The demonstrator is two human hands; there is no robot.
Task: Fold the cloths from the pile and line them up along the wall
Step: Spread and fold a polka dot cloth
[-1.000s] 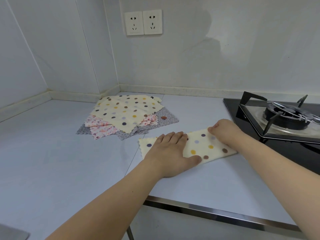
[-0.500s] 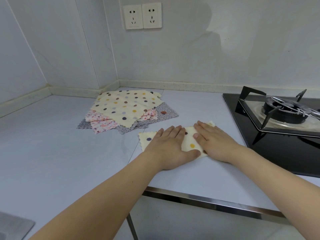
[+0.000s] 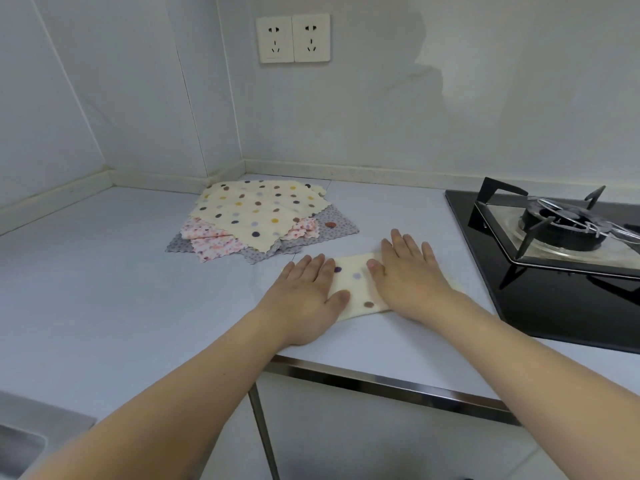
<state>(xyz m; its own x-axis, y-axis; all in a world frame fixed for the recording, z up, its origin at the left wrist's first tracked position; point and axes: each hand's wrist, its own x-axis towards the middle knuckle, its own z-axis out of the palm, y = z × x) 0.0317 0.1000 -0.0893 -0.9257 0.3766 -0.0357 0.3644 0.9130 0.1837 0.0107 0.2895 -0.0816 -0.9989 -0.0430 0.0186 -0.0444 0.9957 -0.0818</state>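
Both hands lie flat on a folded cream polka-dot cloth [image 3: 356,289] near the front edge of the pale desk [image 3: 104,289]. The left hand [image 3: 304,296] covers the cloth's left end, fingers straight and close together, thumb lying across the cloth's lower part; its grip is open and pressing, clamped on nothing. The right hand [image 3: 408,275] covers the right end, fingers straight and slightly spread, also pressing with an open grip. Between the two hands a narrow strip of cloth shows, with purple, lilac and brown dots.

A second ago the cloth lay as a longer band, its right end pinched at the corner by the right hand. Half a second ago that end had been brought over to the left and the right hand was flattening it. Now the cloth is shorter, and the right hand sits a little further right and higher than then, while the left hand has stayed on the left end.

Behind the hands, in the corner by the wall [image 3: 450,116], is the pile [image 3: 256,220]: a cream dotted cloth on top, pink patterned cloths and grey cloths beneath. A black gas hob [image 3: 554,271] lies on the right, and a double wall socket [image 3: 293,38] is above the pile.
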